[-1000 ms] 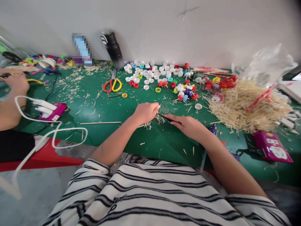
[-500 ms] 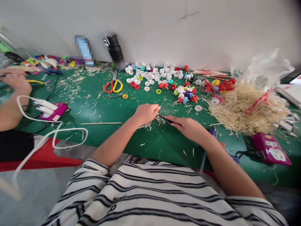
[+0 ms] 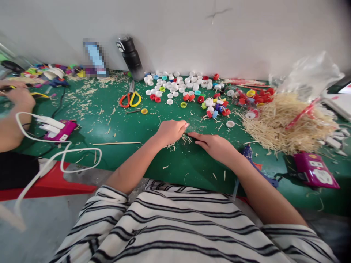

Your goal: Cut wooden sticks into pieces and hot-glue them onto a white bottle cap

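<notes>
My left hand (image 3: 172, 131) is closed in a pinch over the green table (image 3: 175, 168); whatever it holds is hidden by the fingers. Close to its right, my right hand (image 3: 215, 146) grips a thin dark tool (image 3: 192, 137), index finger stretched along it, the tip near the left fingertips. Pale wood shavings (image 3: 171, 147) lie beneath both hands. A thin stick (image 3: 116, 143) rests left of my left forearm. Beyond the hands are many bottle caps (image 3: 172, 88), and a white cap (image 3: 230, 124) lies past my right hand.
Scissors (image 3: 130, 99) and a black bottle (image 3: 131, 58) stand further back. On the right are a straw-like pile (image 3: 290, 124), a magenta box (image 3: 315, 170) and a blue tool (image 3: 248, 152). At the left, a power strip (image 3: 61, 130), white cable (image 3: 65, 150) and another person's hand (image 3: 18, 93).
The tool and my right hand have shifted slightly left, closer to my left hand. More of the blue tool shows beside my right forearm. The view has shifted a little.
</notes>
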A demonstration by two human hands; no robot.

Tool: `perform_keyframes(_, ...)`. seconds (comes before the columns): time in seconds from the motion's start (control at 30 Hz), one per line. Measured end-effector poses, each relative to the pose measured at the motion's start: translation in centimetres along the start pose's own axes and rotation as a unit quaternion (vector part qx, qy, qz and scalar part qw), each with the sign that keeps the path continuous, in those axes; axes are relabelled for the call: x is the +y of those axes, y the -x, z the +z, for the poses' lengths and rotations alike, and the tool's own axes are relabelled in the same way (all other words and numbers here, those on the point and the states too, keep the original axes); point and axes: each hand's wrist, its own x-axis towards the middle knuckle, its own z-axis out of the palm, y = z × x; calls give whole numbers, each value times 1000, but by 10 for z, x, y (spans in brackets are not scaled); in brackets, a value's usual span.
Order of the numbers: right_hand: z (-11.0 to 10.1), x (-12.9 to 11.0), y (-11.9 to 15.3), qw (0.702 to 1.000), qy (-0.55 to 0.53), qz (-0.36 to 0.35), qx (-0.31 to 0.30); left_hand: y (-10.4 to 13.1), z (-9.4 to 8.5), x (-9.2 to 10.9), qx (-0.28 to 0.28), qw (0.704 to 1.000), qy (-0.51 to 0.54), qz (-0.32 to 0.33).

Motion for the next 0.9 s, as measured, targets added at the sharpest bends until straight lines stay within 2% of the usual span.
perform_keyframes(0.23, 0, 5, 9, 1000, 10, 0, -11, 0, -1, -13, -2, 999, 22, -26)
perform_keyframes(0.4, -2, 6, 10, 999, 43, -12, -13, 0, -1, -13, -18, 999, 10, -31)
perform_keyframes(0.6, -2, 4, 7, 994, 97, -28, 39, 2, 0, -7, -6, 1000, -22, 9)
perform_keyframes(0.73, 1, -4, 3, 986, 161, -11, 47, 2, 2, -5, 24, 995, -54, 76)
perform_keyframes(0.9, 5, -4, 0, 991, 123, -10, 47, 1, 3, -4, 41, 993, -74, 88)
